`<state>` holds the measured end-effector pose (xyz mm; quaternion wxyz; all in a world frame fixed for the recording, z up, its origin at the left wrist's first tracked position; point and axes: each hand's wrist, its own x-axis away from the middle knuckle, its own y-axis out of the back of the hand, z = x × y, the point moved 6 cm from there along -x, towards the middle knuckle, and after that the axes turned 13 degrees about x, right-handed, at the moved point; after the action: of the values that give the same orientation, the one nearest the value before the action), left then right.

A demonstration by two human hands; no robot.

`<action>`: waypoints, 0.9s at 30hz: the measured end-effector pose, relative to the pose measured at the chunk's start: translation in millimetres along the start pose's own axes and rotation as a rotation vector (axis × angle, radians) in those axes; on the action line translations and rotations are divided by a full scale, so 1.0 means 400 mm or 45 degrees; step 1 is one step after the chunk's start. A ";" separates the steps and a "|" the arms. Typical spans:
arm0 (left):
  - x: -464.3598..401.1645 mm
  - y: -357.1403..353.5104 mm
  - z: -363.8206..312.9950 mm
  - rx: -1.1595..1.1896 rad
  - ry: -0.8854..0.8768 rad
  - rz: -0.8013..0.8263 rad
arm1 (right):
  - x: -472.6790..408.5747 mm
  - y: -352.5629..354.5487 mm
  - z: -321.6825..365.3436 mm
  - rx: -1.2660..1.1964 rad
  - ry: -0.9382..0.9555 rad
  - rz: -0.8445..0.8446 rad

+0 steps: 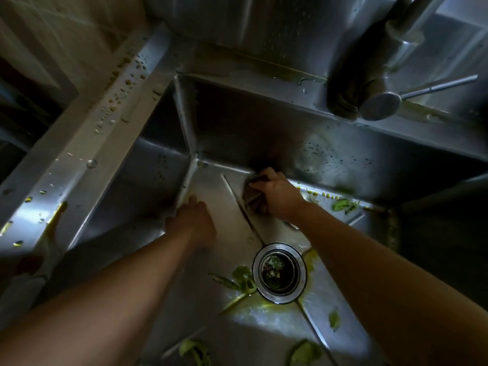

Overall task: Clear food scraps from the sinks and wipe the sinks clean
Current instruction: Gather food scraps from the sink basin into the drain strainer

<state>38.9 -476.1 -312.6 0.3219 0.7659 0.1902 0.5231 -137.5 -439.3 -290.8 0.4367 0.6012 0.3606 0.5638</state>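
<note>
The steel sink [343, 159] is wet and smeared yellow around its drain [279, 273], with green scraps [241, 280] lying beside it and along the far right edge. The right hand [277, 198] has its grip clamped on a dark cloth [252, 196] pressed against the back wall's foot. The left hand [195, 220] rests near the left wall; its grip I cannot tell.

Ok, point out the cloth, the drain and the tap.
cloth [253, 198], head view, on its bunched folds left of the right hand.
drain [279, 272], head view, on its dark centre.
tap [380, 105], head view, on the round knob.
</note>
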 end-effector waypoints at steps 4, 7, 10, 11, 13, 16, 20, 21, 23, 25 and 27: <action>0.013 0.007 -0.007 0.036 0.032 0.012 | 0.081 -0.042 0.043 0.048 -0.040 -0.014; 0.038 0.008 0.000 0.090 0.033 -0.068 | 0.179 -0.081 0.077 0.067 -0.023 0.036; 0.072 -0.014 -0.003 0.100 0.048 -0.093 | 0.250 -0.090 0.088 0.057 -0.003 0.159; 0.084 -0.021 -0.010 0.094 0.041 -0.084 | 0.260 -0.084 0.087 0.040 -0.002 0.206; 0.097 -0.039 -0.034 0.092 -0.020 -0.049 | 0.254 -0.054 0.077 -0.002 -0.030 0.201; 0.087 -0.049 -0.065 0.078 -0.096 0.007 | 0.181 0.022 0.012 -0.113 -0.235 -0.059; 0.078 -0.053 -0.063 -0.029 -0.120 0.077 | 0.054 0.039 -0.038 -0.083 -0.323 -0.090; 0.078 -0.054 -0.060 -0.045 -0.128 0.092 | 0.037 0.023 -0.034 -0.037 -0.318 -0.059; 0.074 -0.051 -0.059 -0.058 -0.132 0.102 | 0.036 -0.013 -0.007 0.085 -0.243 -0.039; 0.069 -0.045 -0.062 -0.036 -0.121 0.092 | 0.076 -0.051 0.030 0.108 -0.137 -0.067; 0.069 -0.042 -0.061 -0.002 -0.115 0.071 | 0.137 -0.081 0.064 0.090 -0.054 -0.080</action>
<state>27.7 -439.6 -299.4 0.3160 0.7935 0.1539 0.4969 -104.3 -379.9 -300.8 0.4403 0.6163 0.3896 0.5239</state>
